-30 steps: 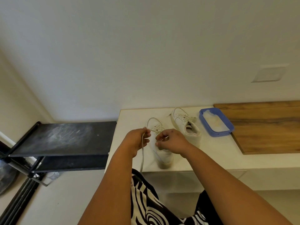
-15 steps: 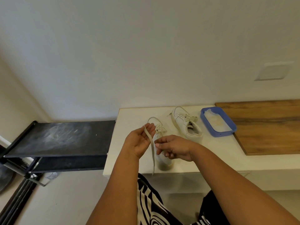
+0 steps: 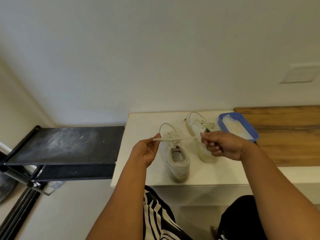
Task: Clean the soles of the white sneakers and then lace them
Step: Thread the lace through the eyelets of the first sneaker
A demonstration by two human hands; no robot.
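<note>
A white wall point(image 3: 155, 58) fills the upper part of the view, with a pale plate point(image 3: 302, 73) set in it at the right. Below it a white desk point(image 3: 143, 122) carries everything, and a wooden board point(image 3: 290, 135) lies across its right end. Left of the desk stands a black shelf rack point(image 3: 65, 144), its top dusty. Two white sneakers sit side by side on the desk: the near sneaker point(image 3: 174, 153) with its heel toward the person, and the far sneaker point(image 3: 195, 125) just to its right, partly hidden behind the right hand. A blue tray point(image 3: 223, 118) holding something whitish stands between the far sneaker and the board. A lace point(image 3: 180, 139) is stretched level above the near sneaker. The left hand point(image 3: 147, 149) pinches its left end between thumb and fingertips; the right hand point(image 3: 221, 144) grips the other end with curled fingers.
</note>
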